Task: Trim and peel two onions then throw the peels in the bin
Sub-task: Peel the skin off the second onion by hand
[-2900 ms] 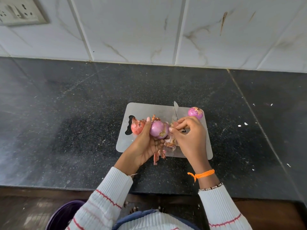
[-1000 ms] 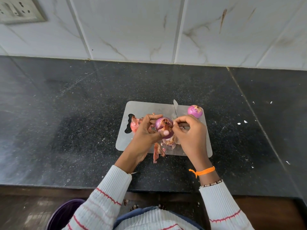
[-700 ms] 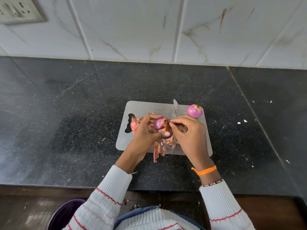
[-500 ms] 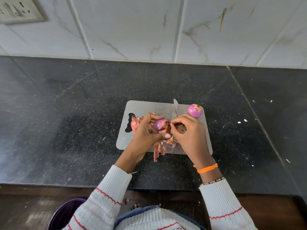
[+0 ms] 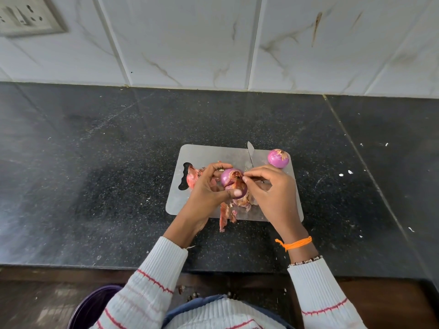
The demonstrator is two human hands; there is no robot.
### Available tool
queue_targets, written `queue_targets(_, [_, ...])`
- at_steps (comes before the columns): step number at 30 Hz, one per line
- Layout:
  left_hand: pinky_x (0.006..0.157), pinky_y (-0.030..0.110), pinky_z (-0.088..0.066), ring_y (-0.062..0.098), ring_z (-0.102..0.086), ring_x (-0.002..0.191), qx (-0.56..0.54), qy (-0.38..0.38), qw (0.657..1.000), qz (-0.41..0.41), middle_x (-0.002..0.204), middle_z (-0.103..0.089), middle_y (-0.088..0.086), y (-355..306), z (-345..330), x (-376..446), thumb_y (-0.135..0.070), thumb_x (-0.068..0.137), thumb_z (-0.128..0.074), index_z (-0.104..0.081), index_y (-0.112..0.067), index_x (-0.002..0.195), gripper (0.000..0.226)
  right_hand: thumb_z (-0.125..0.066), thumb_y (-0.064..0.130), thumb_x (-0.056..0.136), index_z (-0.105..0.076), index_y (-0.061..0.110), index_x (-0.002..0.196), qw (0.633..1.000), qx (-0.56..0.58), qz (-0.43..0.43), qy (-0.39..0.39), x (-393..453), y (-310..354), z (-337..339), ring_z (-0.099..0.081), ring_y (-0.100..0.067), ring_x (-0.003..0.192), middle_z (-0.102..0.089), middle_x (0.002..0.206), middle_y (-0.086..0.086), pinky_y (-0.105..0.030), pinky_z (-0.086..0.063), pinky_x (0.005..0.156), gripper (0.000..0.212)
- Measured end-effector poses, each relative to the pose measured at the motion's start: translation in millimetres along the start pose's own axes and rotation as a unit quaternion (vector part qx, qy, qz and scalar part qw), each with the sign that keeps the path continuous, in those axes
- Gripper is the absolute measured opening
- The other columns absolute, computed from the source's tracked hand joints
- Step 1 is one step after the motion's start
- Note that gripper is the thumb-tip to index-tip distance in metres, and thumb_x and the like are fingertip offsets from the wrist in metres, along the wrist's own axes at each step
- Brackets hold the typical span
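Both hands (image 5: 237,188) on onion (image 5: 231,180)

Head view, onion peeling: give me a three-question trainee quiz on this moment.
1. True or false: the knife lies on the board.
2. Which hand cradles the onion being peeled? A) left hand B) right hand C) neither
3. Fill in: the second onion sits at the board's far ____ corner.

Key:
1. True; its blade shows beyond the hands.
2. A; the right hand pinches at the skin on top.
3. right
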State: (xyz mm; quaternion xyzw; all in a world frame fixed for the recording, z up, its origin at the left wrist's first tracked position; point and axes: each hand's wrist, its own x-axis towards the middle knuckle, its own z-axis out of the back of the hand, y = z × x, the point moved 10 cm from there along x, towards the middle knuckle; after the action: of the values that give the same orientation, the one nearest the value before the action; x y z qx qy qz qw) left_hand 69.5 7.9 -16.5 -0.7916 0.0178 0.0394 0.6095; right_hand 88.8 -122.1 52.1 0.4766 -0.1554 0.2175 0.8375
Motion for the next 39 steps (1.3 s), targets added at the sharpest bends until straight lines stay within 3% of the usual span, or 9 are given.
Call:
queue_targets(9, [0.07, 0.028, -0.058, 0.018, -0.069, 0.084, 0.043, 0.005, 0.999, -0.018, 0.094, -0.068, -0.003, -7, 0, 0, 0.014, 0.065, -0.072, -0.051, -0.006, 0.11, 0.053, -0.071, 0.0, 0.075, -0.069, 0.006, 0.08, 0.997, -0.051, 0.048, 0.03, 3, 7, -4, -0.061, -0.011, 0.073, -0.066, 0.08, -0.003, -0.017, -0.05, 0.067, 0.008])
queue_targets(13, [0.071, 0.028, -0.058, 0.017, -0.069, 0.083, 0.058, 0.01, 0.998, -0.018, 0.088, -0.07, -0.009, -6, 0, 0, 0.013, 0.063, -0.074, -0.05, -0.003, 0.113, 0.058, -0.069, -0.003, 0.071, -0.066, 0.006, 0.078, 0.999, -0.035, 0.025, 0.032, 3, -2, -6, -0.06, -0.013, 0.071, -0.063, 0.079, -0.004, -0.02, -0.051, 0.065, 0.011])
queue_targets(17, [0.071, 0.028, -0.058, 0.018, -0.069, 0.083, 0.034, 0.003, 0.999, -0.001, 0.09, -0.069, -0.007, -3, 0, 1, 0.014, 0.064, -0.073, -0.051, -0.007, 0.112, 0.057, -0.066, 0.0, 0.079, -0.069, 0.007, 0.082, 0.998, 0.035, -0.035, 0.026, 3, -15, -5, -0.062, -0.008, 0.077, -0.066, 0.082, -0.005, -0.012, -0.049, 0.07, 0.008])
queue_targets(20, [0.074, 0.031, -0.058, 0.021, -0.069, 0.088, 0.018, -0.006, 1.0, -0.001, 0.1, -0.066, 0.002, 0, 2, 2, 0.012, 0.063, -0.074, -0.052, -0.01, 0.11, 0.056, -0.067, 0.003, 0.081, -0.07, 0.009, 0.086, 0.997, 0.056, -0.043, 0.033, 2, -16, -6, -0.063, -0.008, 0.082, -0.067, 0.085, -0.002, -0.018, -0.052, 0.072, 0.008])
queue_targets(26, [0.074, 0.032, -0.059, 0.019, -0.069, 0.086, 0.053, 0.01, 0.998, -0.01, 0.094, -0.068, -0.005, -4, 0, 3, 0.008, 0.061, -0.076, -0.053, -0.012, 0.107, 0.055, -0.073, 0.007, 0.076, -0.074, 0.01, 0.084, 0.998, 0.047, -0.02, 0.031, 5, -13, -3, -0.064, -0.008, 0.078, -0.068, 0.08, 0.001, -0.028, -0.055, 0.071, 0.009])
queue_targets(29, [0.079, 0.035, -0.058, 0.022, -0.068, 0.093, 0.068, 0.013, 0.997, -0.022, 0.104, -0.065, 0.005, -7, -1, 4, -0.001, 0.057, -0.079, -0.054, -0.016, 0.104, 0.055, -0.072, 0.005, 0.077, -0.073, 0.009, 0.083, 0.999, 0.024, 0.001, 0.032, 4, -8, -1, -0.065, -0.011, 0.077, -0.069, 0.079, -0.002, -0.031, -0.055, 0.069, 0.007])
queue_targets(33, [0.076, 0.034, -0.058, 0.019, -0.068, 0.086, 0.082, 0.013, 0.996, -0.033, 0.097, -0.066, -0.006, -8, -2, 3, 0.006, 0.062, -0.077, -0.054, -0.019, 0.107, 0.056, -0.07, 0.004, 0.076, -0.071, 0.005, 0.081, 0.999, -0.002, 0.026, 0.02, 4, 0, -1, -0.063, -0.014, 0.074, -0.067, 0.079, -0.004, -0.032, -0.054, 0.066, 0.005])
queue_targets(37, [0.082, 0.04, -0.056, 0.026, -0.065, 0.097, 0.065, 0.045, 0.996, -0.041, 0.12, -0.054, 0.014, -8, -6, 2, 0.003, 0.076, -0.069, -0.058, -0.021, 0.115, 0.047, -0.068, 0.002, 0.076, -0.068, 0.007, 0.08, 0.999, -0.01, 0.026, 0.021, 5, 0, 0, -0.062, -0.011, 0.072, -0.064, 0.081, -0.003, -0.03, -0.055, 0.065, 0.006])
queue_targets(39, [0.085, 0.041, -0.055, 0.029, -0.061, 0.105, 0.053, 0.059, 0.996, -0.036, 0.126, -0.049, 0.016, -4, -8, 2, 0.003, 0.082, -0.062, -0.061, -0.024, 0.114, 0.042, -0.068, 0.001, 0.076, -0.066, 0.008, 0.08, 0.999, -0.022, 0.028, 0.031, 6, 0, -1, -0.06, -0.008, 0.071, -0.063, 0.082, -0.002, -0.028, -0.054, 0.064, 0.008])
